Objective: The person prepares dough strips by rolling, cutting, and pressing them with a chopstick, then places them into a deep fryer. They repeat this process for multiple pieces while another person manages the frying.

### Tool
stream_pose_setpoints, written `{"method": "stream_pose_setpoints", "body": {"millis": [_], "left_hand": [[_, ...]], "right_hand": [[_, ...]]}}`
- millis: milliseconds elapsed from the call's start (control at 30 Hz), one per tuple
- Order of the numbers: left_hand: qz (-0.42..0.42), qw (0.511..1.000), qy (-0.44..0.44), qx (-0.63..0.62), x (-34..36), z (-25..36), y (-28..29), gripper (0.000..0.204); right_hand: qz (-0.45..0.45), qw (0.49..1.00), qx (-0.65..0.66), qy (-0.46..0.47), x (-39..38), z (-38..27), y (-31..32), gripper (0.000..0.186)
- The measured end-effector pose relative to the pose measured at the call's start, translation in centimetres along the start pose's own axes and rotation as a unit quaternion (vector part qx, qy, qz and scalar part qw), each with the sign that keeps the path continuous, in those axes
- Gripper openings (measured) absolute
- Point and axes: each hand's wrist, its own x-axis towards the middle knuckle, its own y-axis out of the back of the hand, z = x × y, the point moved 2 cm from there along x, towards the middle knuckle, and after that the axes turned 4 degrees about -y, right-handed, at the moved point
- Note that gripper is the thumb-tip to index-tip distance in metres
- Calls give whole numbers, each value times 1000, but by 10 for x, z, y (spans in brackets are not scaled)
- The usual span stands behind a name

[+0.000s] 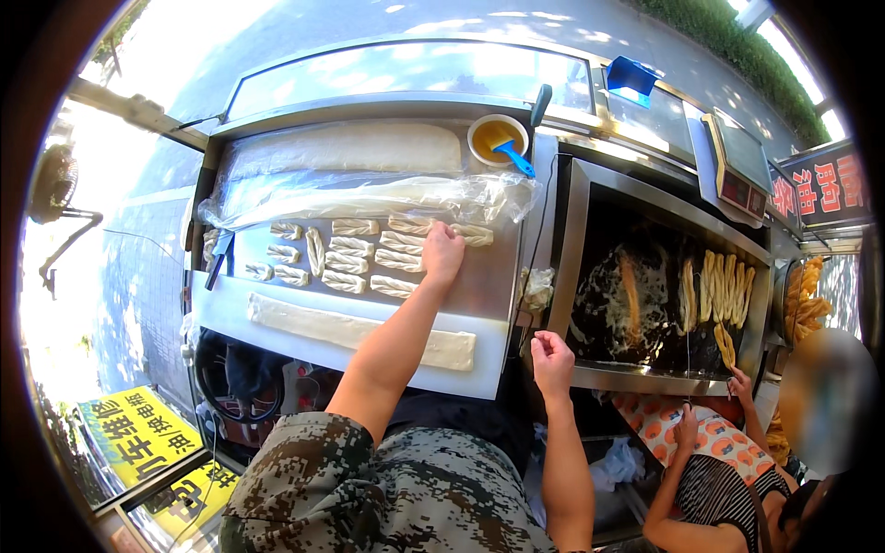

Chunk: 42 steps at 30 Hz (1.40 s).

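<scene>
My left hand reaches over the metal worktop, its fingers closed at the end of a twisted dough strip in the far row. Its fingertips hide part of that strip. Another dough piece lies just right of the hand. Several more folded dough twists rest in loose rows to the left. Nearer me, a long flat dough strip lies on the white board. My right hand hangs beyond the board's right edge, fingers curled together, nothing visible in them.
A plastic-covered dough slab lies at the back, beside a bowl of yellow liquid with a blue brush. A blue-handled scraper is at left. On the right, a fryer holds dough sticks; a co-worker's hands work there.
</scene>
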Motion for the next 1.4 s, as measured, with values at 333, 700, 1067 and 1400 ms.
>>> {"method": "stream_pose_setpoints", "body": {"millis": [333,700,1067,1400], "left_hand": [[109,994,-19,5,-1,-16,-11,26],[-277,883,-225,-303,-97,85,39,28],[-495,764,-11,-413,-157,68,38,27],[-364,782,99,-497,-116,47,30,11]], "right_hand": [[-18,999,29,5,25,-23,-26,14],[16,924,363,-117,42,-11,-24,84],[-153,842,505,-111,-10,2,24,31],[355,724,572,-151,-63,125,136,26]]}}
